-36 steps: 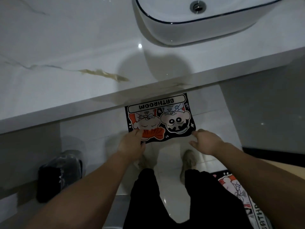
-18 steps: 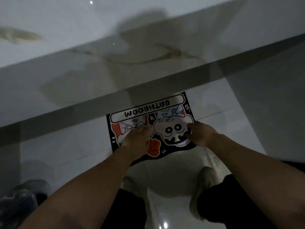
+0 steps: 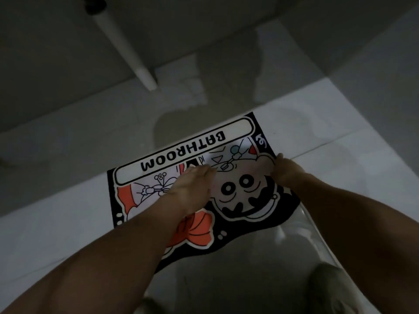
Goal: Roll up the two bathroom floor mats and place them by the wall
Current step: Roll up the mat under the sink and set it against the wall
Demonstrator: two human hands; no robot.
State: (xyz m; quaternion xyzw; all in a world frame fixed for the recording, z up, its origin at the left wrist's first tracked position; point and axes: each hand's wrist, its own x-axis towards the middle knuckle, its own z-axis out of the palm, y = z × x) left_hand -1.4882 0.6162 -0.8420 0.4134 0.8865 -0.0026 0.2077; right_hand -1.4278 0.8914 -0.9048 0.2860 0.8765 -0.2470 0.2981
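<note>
One floor mat (image 3: 181, 152) lies flat on the pale tile floor, black-edged with cartoon faces and the word BATHROOM reading upside down to me. My left hand (image 3: 188, 191) rests palm down on the mat's middle, fingers stretched toward its far side. My right hand (image 3: 288, 171) is at the mat's right edge, fingers curled over that edge. The second mat is out of view.
A white drain pipe (image 3: 127, 48) slants down from under the counter to the floor beyond the mat. The dim wall (image 3: 56, 75) under the counter stands just behind it. My shoe (image 3: 326, 284) shows at the bottom right.
My head has dropped lower, so the sink and counter top have left the view. Both hands slid from the mat's near edge up onto it, the right one reaching its right edge.
</note>
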